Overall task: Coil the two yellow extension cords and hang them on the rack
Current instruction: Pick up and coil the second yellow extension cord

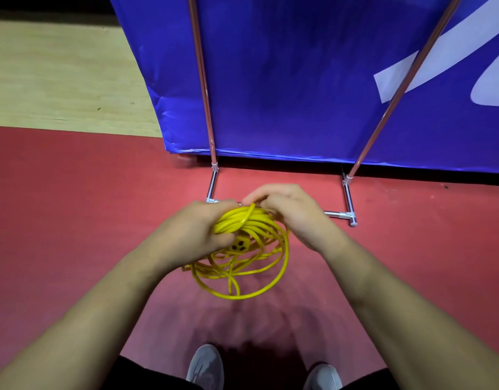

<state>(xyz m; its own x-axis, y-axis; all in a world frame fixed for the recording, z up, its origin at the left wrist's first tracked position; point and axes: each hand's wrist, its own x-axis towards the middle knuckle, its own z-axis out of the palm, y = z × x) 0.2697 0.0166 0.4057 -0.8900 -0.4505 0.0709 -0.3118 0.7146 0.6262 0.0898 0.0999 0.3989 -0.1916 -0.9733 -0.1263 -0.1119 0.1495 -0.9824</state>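
The floor [74, 206] is a smooth, matte red surface. At the far left it meets a strip of pale wood flooring [59, 80] with a faint grain. A large blue banner [285, 80] of slightly creased, glossy fabric, with white shapes on its right side, fills the far side. In front of it stands the rack [348, 198]. It is made of thin, shiny metal tubes, with two slanted uprights joined by small clamps to a low base frame on the red floor.

The cord [254, 266] is yellow, round and rubbery. It is gathered in loose, uneven loops in mid-air near the rack's base, and its lower loops hang free above the floor. A yellow socket end [238, 246] with dark holes sits inside the bundle. The left hand [195, 229] grips the top of the loops with curled fingers. The right hand [287, 212] has its fingers bent over the same bunch from the right, holding strands. Two grey shoes [206, 367] show at the near edge.
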